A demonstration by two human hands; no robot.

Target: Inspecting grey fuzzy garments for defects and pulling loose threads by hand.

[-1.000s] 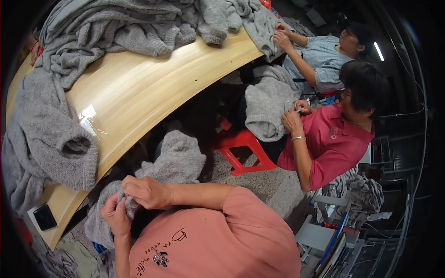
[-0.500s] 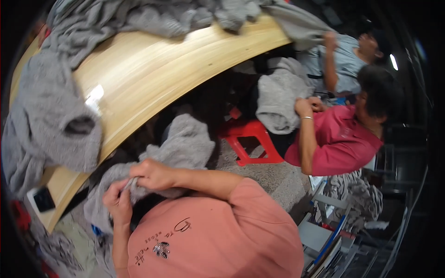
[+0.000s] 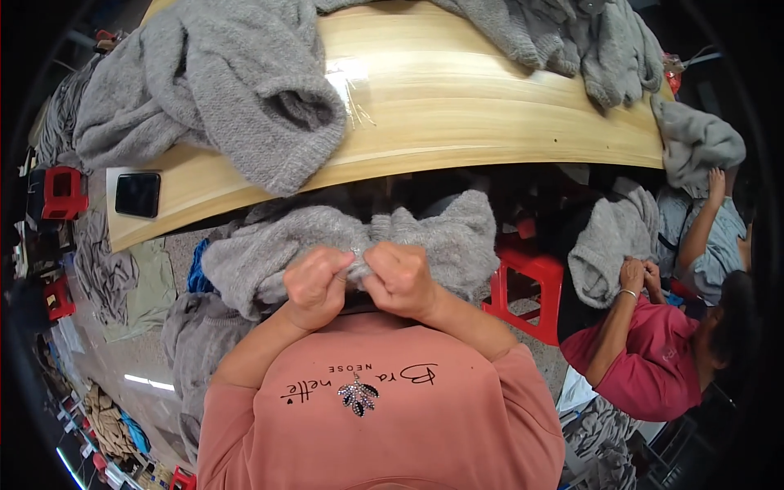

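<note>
A fuzzy grey knit garment (image 3: 286, 245) lies across my lap, below the table's near edge. My left hand (image 3: 317, 286) is closed on its edge, thumb against the curled fingers. Close beside it, my right hand (image 3: 400, 278) pinches the same garment. Only a short stretch of the knit shows between the two fists; the fingertips are mostly hidden. Any small tool in the fingers cannot be made out. On the table, a grey knit sweater (image 3: 245, 90) lies with one cuff opening toward me.
The wooden table (image 3: 457, 114) carries a phone (image 3: 137, 195) at its left corner and more grey knitwear (image 3: 539, 33) at the back. A red stool (image 3: 527, 294) stands to my right. Beyond it, a co-worker in a dark pink shirt (image 3: 645, 359) handles a grey knit (image 3: 608, 249); another person reaches up behind.
My view has swung to the right and straightened, so the table now runs across the top. Both hands still grip the knit, now side by side in front of my chest.
</note>
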